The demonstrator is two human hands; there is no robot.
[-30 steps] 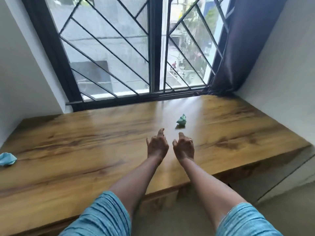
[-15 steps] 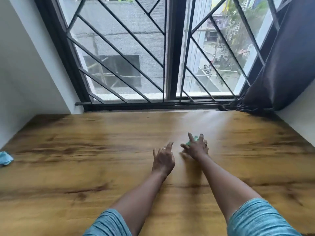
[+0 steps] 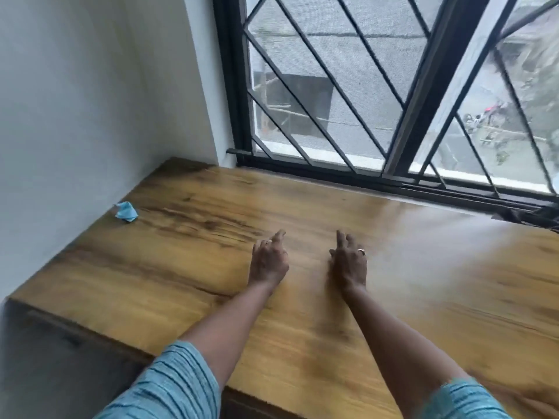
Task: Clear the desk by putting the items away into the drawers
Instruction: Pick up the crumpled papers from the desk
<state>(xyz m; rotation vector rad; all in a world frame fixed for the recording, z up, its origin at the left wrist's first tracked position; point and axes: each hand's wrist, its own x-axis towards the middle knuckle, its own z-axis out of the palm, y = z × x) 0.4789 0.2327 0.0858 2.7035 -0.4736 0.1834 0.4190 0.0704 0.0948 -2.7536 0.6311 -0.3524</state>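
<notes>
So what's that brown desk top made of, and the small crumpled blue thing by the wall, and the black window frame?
Brown desk top: wood or a wood-look laminate, going by the streaked grain; smooth with a soft sheen. Small crumpled blue thing: thin paper or cloth, judging by its creases; too small to settle. Black window frame: probably painted metal, straight and dark, matte.

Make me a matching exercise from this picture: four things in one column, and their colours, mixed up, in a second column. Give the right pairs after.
Things:
A. crumpled scrap
B. window frame
C. wall
D. desk

Colours:
1. black
2. brown wood
3. light blue
4. white

Pairs: A-3, B-1, C-4, D-2.
</notes>
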